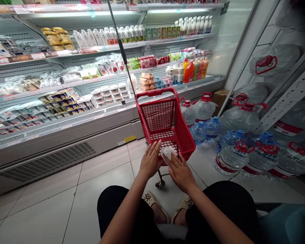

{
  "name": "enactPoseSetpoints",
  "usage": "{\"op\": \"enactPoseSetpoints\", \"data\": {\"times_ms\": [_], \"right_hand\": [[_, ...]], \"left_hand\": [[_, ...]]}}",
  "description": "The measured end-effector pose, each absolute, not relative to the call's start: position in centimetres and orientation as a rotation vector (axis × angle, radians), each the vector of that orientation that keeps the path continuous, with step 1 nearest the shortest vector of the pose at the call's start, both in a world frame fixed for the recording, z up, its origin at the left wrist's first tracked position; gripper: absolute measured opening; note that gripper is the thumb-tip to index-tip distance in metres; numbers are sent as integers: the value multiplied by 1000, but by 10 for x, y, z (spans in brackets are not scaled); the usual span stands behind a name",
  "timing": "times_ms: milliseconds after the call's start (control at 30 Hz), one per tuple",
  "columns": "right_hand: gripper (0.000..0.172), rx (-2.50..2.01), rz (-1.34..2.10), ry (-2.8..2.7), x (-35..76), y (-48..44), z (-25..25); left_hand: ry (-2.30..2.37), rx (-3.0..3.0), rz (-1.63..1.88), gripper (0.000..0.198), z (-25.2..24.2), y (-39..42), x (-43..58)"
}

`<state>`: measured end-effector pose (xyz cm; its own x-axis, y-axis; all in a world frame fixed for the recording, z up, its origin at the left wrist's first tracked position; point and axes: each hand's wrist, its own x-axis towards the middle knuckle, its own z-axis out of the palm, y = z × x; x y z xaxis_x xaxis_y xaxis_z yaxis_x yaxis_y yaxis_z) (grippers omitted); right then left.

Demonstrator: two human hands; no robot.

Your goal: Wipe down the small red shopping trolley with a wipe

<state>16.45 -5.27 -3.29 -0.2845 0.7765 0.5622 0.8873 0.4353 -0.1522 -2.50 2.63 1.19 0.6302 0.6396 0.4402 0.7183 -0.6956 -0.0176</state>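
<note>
A small red shopping cart (184,135) with lattice sides stands on the floor in front of my knees. My right hand (180,172) presses a crumpled white tissue (168,152) at the near edge of the cart, its fingers laid over the tissue. At the near left corner of the cart rests my left hand (150,161), fingers stretched out and holding nothing. The palms of both hands are hidden from me. Below the cart a caster wheel (160,184) shows between my arms.
An open refrigerated display (111,125) with bottles, cups and packets runs along the far side. Large water jugs (231,157) crowd the right, beside a white metal rack (286,91). A thin dark pole (122,51) rises behind the cart. My clogs (152,200) are on the tiles.
</note>
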Motion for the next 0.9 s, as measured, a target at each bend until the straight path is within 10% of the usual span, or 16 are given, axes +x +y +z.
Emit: {"op": "enactPoseSetpoints", "data": {"times_ms": [900], "right_hand": [[66,-1592,-304,-1889,214,-66,-34]], "left_hand": [[-820,-2653,-591,83,5,17,47]]}}
